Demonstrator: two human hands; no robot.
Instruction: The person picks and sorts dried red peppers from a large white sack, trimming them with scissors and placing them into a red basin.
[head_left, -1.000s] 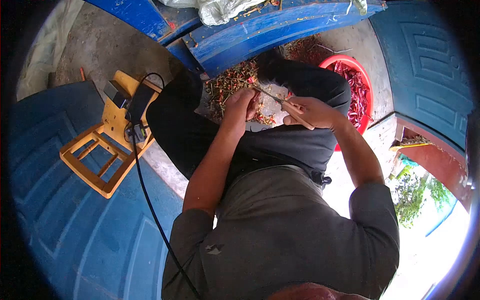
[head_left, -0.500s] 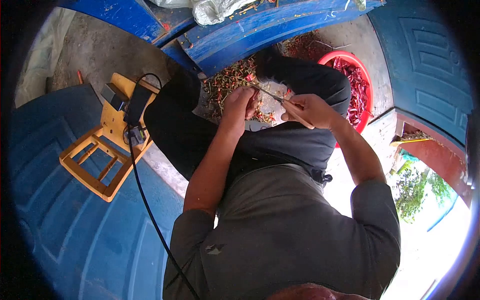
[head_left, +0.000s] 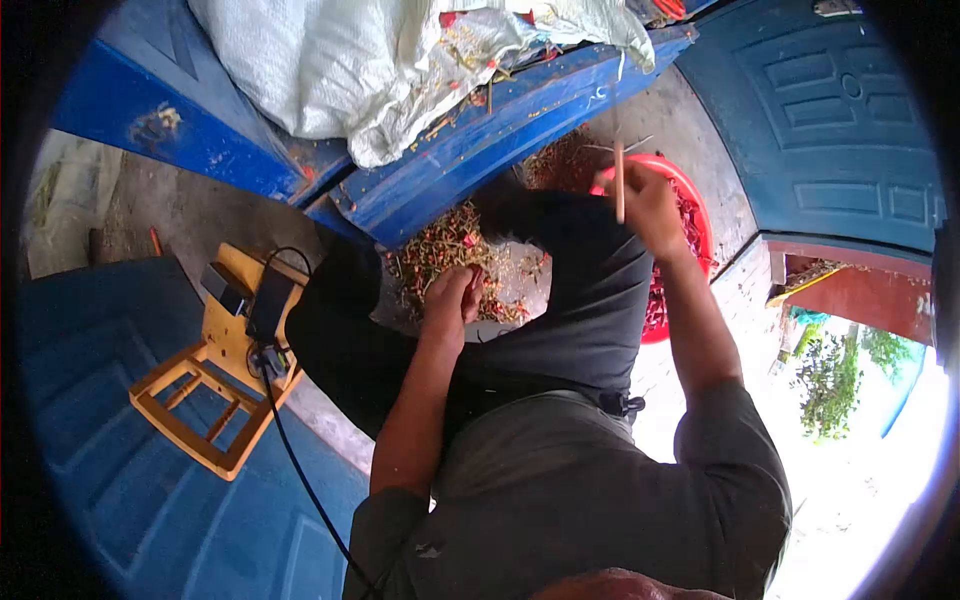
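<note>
My right hand point(head_left: 655, 215) is closed around scissors with tan handles point(head_left: 619, 188), their thin blade pointing up and blurred by motion. It hovers over the near-left rim of a red basin point(head_left: 703, 196) filled with dried red chilies point(head_left: 692, 225). Between my knees, my left hand point(head_left: 450, 300) is curled with fingers pinched, a dark red bit of dried chili showing at the fingertips. Under it lies a scatter of chili stems and bits point(head_left: 430, 260) on the pale floor.
A blue wooden bench or table point(head_left: 480, 140) stands in front, bearing a white woven sack point(head_left: 310, 70). To the left, a wooden chair point(head_left: 225, 355) carries a black device point(head_left: 272, 305) with a cable running toward me. Blue doors point(head_left: 840, 130) flank the space.
My right hand has swung right with the scissors, from beside my left hand to the basin. My left hand stays between my knees. The view has tilted, showing more of the sack.
</note>
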